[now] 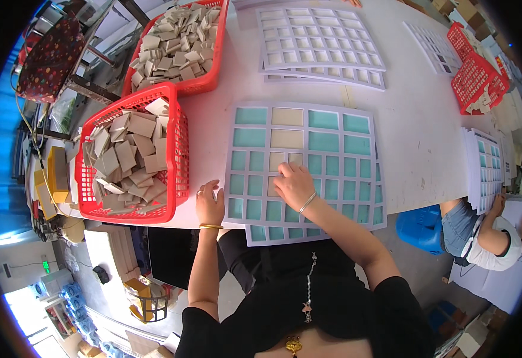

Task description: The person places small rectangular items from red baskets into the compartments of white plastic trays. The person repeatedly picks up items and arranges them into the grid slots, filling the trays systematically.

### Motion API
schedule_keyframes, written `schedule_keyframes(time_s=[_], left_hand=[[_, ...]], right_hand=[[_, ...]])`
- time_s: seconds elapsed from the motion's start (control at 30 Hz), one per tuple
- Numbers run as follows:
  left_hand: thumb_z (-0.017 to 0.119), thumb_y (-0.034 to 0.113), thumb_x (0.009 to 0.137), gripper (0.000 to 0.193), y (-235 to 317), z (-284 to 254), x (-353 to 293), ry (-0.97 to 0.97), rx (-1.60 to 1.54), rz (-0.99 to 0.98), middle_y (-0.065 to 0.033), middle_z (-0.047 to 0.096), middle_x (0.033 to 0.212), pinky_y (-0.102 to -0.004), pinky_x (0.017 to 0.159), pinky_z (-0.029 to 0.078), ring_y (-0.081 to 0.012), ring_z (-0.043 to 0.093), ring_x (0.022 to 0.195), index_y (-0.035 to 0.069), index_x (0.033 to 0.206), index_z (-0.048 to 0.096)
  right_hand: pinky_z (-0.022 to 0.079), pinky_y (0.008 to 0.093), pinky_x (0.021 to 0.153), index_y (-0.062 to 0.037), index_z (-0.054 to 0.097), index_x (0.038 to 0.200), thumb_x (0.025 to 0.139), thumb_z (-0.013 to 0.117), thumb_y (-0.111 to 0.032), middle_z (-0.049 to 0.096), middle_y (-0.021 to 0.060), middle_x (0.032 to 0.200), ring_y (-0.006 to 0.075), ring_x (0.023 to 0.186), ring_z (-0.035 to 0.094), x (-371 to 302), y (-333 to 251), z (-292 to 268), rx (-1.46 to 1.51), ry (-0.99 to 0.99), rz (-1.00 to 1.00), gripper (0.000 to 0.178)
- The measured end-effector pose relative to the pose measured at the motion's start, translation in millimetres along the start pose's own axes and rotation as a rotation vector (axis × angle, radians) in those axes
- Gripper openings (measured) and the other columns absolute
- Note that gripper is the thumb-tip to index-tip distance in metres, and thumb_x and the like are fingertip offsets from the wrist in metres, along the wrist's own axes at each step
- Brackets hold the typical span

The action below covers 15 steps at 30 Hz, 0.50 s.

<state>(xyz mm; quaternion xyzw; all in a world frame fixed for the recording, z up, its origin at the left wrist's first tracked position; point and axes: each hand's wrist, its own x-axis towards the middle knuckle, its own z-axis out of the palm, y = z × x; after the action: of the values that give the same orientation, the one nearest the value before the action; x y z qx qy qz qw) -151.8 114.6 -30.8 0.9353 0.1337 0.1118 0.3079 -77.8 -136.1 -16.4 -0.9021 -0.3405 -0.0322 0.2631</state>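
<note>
A white grid frame (263, 133) lies near the table's front edge. Most of its cells show turquoise, and several in one column are filled with beige cardboard squares (287, 116). My right hand (295, 186) rests on that column, fingers curled down over a beige cell; what is under the fingertips is hidden. Just left of the frame, my left hand (210, 204) hovers at the table edge with its fingers apart and nothing in it. Beneath the grid frame, a second frame (258, 243) sticks out toward me.
Two red baskets, a near one (181, 161) and a far one (208, 80), hold loose beige squares on the left. More white frames (320, 39) are stacked at the back. On the right are another red basket (473, 83) and a seated person (493, 241) handling frames.
</note>
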Motion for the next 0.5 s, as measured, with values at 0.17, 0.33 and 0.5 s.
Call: schedule_keyframes(time_s=[0.17,0.33,0.5], left_hand=[[0.057,0.018,0.085,0.024,-14,6,5,-0.216,-0.08,-0.107,-0.0155,0.066,0.097,-0.0379,0.081,0.049,-0.031,0.063,0.091,0.002,0.102,0.065],[0.057,0.022,0.086,0.027,-22,5,13,-0.296,-0.087,-0.108,-0.0174,0.066,0.1,-0.037,0.083,0.049,-0.0311,0.063,0.094,0.001,0.101,0.065],[0.059,0.017,0.083,0.025,-19,1,14,-0.301,-0.124,-0.094,-0.0156,0.066,0.094,-0.0326,0.081,0.049,-0.0268,0.065,0.09,-0.001,0.1,0.064]], right_hand=[[0.039,0.041,0.078,-0.0125,0.065,0.093,0.074,0.069,-0.022,0.053,0.0064,0.1,0.0261,0.091,0.053,-13,0,-18,-0.069,-0.161,0.037,0.021],[0.04,0.0448,0.083,-0.009,0.052,0.12,0.077,0.065,-0.02,0.054,0.0098,0.115,0.0314,0.105,0.051,-51,50,-58,0.023,0.371,0.285,0.047],[0.038,0.0474,0.086,-0.0052,0.054,0.118,0.079,0.065,-0.031,0.049,0.0127,0.12,0.032,0.111,0.047,-140,115,-81,-0.31,0.323,0.816,0.048]])
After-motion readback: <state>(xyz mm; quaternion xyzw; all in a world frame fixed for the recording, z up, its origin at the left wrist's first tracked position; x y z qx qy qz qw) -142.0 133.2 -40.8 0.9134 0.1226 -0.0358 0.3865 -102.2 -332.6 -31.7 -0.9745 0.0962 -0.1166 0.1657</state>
